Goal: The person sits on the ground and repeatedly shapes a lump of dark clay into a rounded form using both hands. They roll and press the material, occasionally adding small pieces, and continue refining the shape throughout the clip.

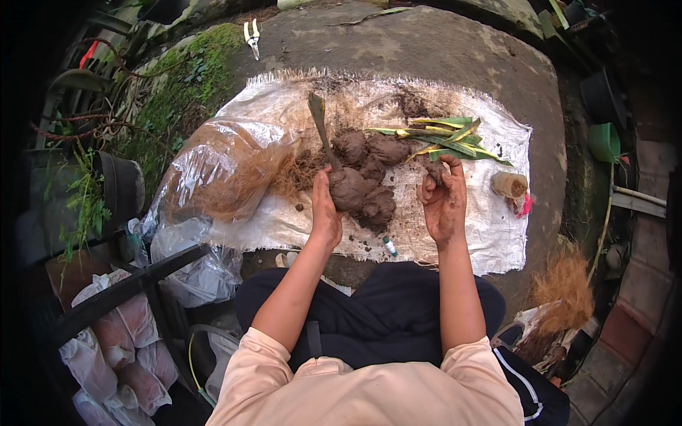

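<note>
A smooth ball of wet brown mud [349, 190] rests against the palm of my left hand [326, 210], which holds it from its left side. From the top of the ball rises a snake plant leaf cutting [318, 114], dark and smeared with mud. To the right, my muddy right hand [445, 207] has its fingers curled around a small lump of mud [436, 170]. Between the hands lie several rough mud lumps [388, 149], partly behind the ball. Cut snake plant leaves [453, 139] with yellow edges lie just beyond my right fingers.
Everything lies on a white woven sack [479, 239]. Left is a clear plastic bag [213, 165] of coconut fibre. A small capped tube [390, 246] is near my lap; a fibre-coloured roll [509, 185] sits right. Pruning shears [252, 40] lie on the stone slab [405, 40].
</note>
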`<state>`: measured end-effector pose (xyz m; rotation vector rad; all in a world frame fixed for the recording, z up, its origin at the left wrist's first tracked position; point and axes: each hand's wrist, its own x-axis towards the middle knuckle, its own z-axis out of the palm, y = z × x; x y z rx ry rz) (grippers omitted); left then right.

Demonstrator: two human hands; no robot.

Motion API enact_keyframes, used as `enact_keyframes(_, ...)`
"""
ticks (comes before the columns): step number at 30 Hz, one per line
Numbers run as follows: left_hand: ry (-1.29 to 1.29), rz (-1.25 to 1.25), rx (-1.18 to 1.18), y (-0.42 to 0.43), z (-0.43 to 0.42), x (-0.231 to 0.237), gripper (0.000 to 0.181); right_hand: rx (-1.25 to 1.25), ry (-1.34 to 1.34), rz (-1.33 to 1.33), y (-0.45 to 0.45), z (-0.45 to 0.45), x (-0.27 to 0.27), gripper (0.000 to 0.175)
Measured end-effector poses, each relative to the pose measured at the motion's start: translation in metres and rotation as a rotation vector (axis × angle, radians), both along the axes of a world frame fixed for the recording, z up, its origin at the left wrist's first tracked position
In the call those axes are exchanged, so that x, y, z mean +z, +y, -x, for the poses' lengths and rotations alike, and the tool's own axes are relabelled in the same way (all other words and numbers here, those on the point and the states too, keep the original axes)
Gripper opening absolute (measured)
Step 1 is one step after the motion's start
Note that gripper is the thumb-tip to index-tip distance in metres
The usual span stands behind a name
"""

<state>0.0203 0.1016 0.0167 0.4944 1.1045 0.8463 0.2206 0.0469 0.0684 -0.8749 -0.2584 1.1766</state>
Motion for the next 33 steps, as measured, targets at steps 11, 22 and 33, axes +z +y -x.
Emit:
enact_keyframes(11,-0.114,-0.008,-0.052,-0.006,-0.003,-0.001,0.054,0.526,-0.613,0.175,-0.007,0.059,-0.018,0.027)
enact_keyframes(22,-0.121,-0.023,-0.089,-0.006,-0.001,-0.002,0.057,0.659,-0.923,0.463,0.003,0.047,-0.006,0.042)
enact_keyframes(33,0.086,-0.294,-0.29,-0.014,-0.009,0.004,0.079,0.55,-0.867,0.277,-0.008,0.048,-0.051,0.064)
